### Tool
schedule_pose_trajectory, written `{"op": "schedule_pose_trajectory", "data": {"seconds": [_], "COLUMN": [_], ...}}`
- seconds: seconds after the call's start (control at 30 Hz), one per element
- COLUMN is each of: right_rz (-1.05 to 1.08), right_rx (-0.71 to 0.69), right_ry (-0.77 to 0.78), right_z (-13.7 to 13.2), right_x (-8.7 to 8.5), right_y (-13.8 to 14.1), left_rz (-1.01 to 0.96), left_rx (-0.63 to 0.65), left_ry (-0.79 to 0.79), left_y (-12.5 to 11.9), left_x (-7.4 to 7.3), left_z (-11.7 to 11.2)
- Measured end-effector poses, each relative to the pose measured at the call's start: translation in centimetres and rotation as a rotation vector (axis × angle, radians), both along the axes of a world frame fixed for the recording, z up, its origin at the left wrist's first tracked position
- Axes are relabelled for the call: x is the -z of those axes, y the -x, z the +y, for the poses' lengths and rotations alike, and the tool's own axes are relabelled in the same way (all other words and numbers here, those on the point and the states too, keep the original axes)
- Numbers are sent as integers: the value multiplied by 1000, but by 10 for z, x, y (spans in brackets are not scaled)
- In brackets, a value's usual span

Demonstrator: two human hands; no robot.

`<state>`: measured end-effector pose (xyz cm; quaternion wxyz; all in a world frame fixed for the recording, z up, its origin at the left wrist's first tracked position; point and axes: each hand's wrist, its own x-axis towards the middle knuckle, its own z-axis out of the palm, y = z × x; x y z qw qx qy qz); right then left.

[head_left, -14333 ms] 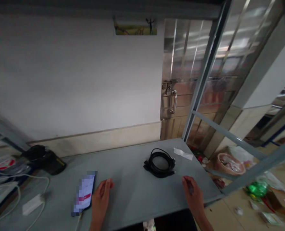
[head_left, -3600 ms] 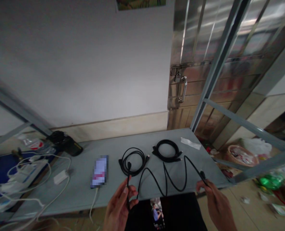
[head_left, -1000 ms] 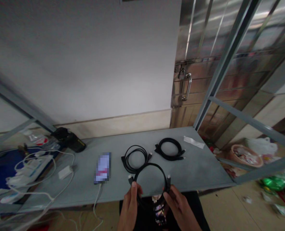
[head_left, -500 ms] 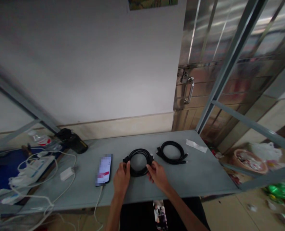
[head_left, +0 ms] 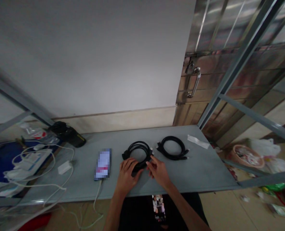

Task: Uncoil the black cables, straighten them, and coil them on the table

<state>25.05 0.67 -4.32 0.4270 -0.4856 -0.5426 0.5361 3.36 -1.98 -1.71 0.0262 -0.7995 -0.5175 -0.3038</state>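
The fingers of the left hand (head_left: 127, 177) curve over the near left part of a round coil of black cable (head_left: 148, 154), the thumb set apart toward the right; whether they grip it, I cannot tell. The right hand (head_left: 159, 171) has its thumb and forefinger partly bent at the coil's right side — a firm hold is unclear there too. The coil lies on a flat grey tabletop (head_left: 195, 173). Just to its right is a second ring of black cable (head_left: 173, 157), and farther right a white strip (head_left: 198, 141). To the left lies a dark-edged phone with a lit, blurred screen (head_left: 103, 164).
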Motion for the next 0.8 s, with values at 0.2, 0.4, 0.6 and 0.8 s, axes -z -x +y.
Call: {"op": "schedule_pose_trajectory", "data": {"seconds": [0.2, 0.4, 0.6, 0.8], "right_rz": [-32, -186, -499, -749], "right_rx": [22, 88, 212, 236], "right_ry": [-66, -288, -540, -642], "right_z": [-1, -4, 12, 7], "right_x": [4, -1, 0, 19], "right_y": [2, -13, -96, -160], "left_rz": [17, 41, 15, -50], "left_rx": [6, -5, -102, -131], "left_ry": [12, -17, -87, -158], "left_y": [1, 2, 4, 2], "left_x": [-1, 7, 14, 9], "left_z": [1, 2, 7, 6]}}
